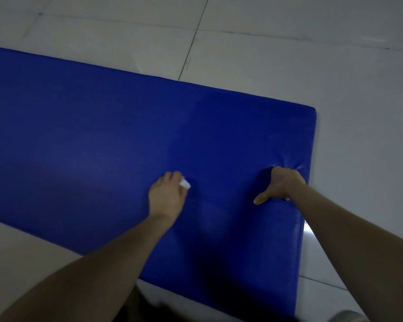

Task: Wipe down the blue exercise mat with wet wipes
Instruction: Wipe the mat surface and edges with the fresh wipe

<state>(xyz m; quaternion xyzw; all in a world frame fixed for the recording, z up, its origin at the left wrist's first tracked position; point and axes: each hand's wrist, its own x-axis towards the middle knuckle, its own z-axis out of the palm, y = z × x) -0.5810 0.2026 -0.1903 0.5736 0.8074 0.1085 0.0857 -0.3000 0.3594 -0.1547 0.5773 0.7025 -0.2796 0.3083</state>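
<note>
The blue exercise mat (116,135) lies flat on the tiled floor, running from the left edge to a rounded corner at the right. My left hand (166,196) presses on the mat near its middle, fingers curled over a small white wet wipe (185,183) that sticks out at the fingertips. My right hand (280,185) presses down on the mat close to its right edge, fingers bent into the surface so the cover puckers around them, thumb stretched to the left. It holds nothing that I can see.
Pale grey floor tiles (289,54) with dark grout lines surround the mat on the far and right sides. A strip of lighter floor (21,247) shows at the near left. A bright reflection glints on the floor by the mat's right edge.
</note>
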